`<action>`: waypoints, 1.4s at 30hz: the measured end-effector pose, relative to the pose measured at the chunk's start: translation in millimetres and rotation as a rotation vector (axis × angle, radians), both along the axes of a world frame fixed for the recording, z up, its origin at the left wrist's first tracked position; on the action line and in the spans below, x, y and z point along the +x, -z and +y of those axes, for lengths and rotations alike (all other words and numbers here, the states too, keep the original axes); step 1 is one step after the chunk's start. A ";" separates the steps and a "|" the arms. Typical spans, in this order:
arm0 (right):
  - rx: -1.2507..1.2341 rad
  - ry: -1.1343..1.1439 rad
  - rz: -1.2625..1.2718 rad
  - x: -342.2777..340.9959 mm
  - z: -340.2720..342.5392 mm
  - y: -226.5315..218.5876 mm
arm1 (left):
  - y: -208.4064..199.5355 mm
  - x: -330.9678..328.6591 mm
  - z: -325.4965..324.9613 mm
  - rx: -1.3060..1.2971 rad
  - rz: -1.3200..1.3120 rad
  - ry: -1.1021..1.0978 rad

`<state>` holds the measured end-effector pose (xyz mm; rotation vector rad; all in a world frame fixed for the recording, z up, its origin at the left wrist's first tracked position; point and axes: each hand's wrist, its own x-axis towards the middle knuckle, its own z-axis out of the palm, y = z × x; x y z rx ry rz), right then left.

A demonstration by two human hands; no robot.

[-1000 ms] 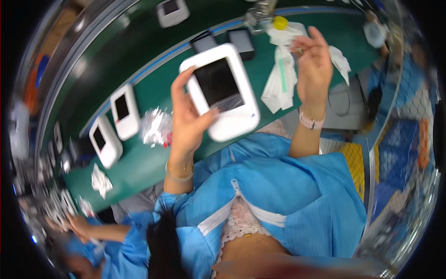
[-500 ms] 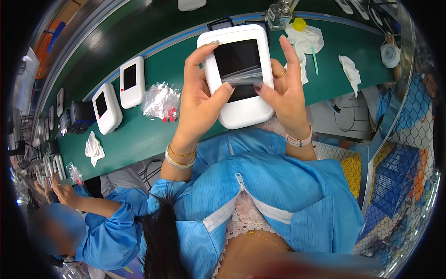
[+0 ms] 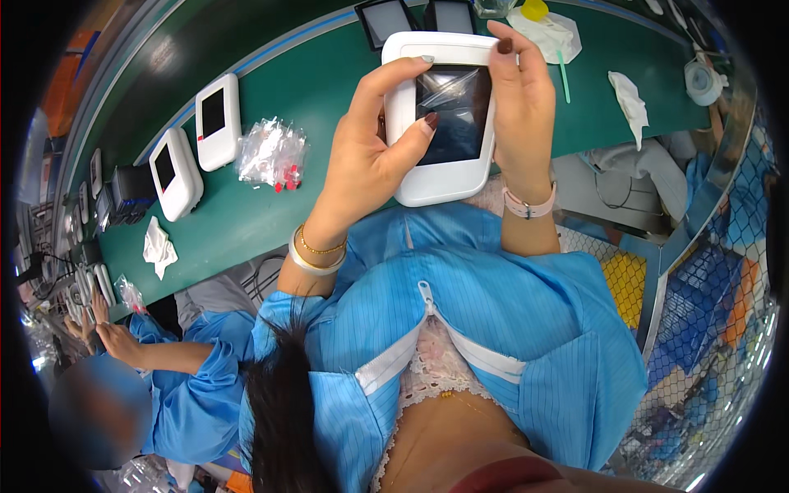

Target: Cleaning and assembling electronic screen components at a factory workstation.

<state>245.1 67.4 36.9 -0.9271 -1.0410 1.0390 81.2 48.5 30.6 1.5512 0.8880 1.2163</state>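
A white rounded device [image 3: 444, 187] with a dark rectangular screen is tilted up between my hands, above the near side of the green table. My left hand [image 3: 370, 152] grips its left side, thumb pressed on the screen and index finger along the top left of the screen. At the right edge, my right hand [image 3: 526, 107] holds the device, its thumb by the upper right corner. Clear, shiny film [image 3: 454, 86] appears to lie wrinkled over the upper part of the screen. The fingers behind the device are partly hidden.
On the green table [image 3: 271, 218], two similar white devices [image 3: 217, 123] lie to the left, near a clear bag with red bits [image 3: 273, 156]. Crumpled white tissues [image 3: 629, 107], a pale green stick [image 3: 564, 78] and dark-framed panels [image 3: 386, 23] lie around. A co-worker's hand [image 3: 119, 343] is at lower left.
My right thumb has moved from the lower screen up to the upper right corner. The shiny film creases now show higher on the screen. The device sits slightly farther right and higher in view.
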 end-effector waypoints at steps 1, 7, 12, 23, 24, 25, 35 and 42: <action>0.029 -0.022 0.022 1.9 0.5 -0.4 | 1.1 1.3 0.2 -0.006 0.002 0.001; -0.093 -0.109 0.263 1.8 -5.9 4.3 | 7.1 7.7 2.2 0.112 -0.051 -0.029; -0.072 -0.167 0.455 -3.7 -6.5 2.6 | 9.5 0.5 3.9 0.279 0.188 -0.015; 0.049 -0.060 0.114 -13.9 -15.3 10.2 | -5.8 -17.7 24.5 -0.023 -0.361 -0.431; 0.050 -0.061 0.113 -13.3 -14.8 11.0 | -5.2 -19.7 24.9 0.049 -0.275 -0.367; 0.050 -0.061 0.110 -13.5 -14.2 10.3 | -5.1 -20.2 24.9 0.120 -0.188 -0.302; 0.060 -0.030 0.087 -1.5 -8.5 8.2 | 7.6 -18.6 23.6 -0.124 0.119 0.042; 0.019 0.049 0.040 -18.3 2.7 15.8 | 14.1 3.8 -4.0 -0.003 0.379 -0.108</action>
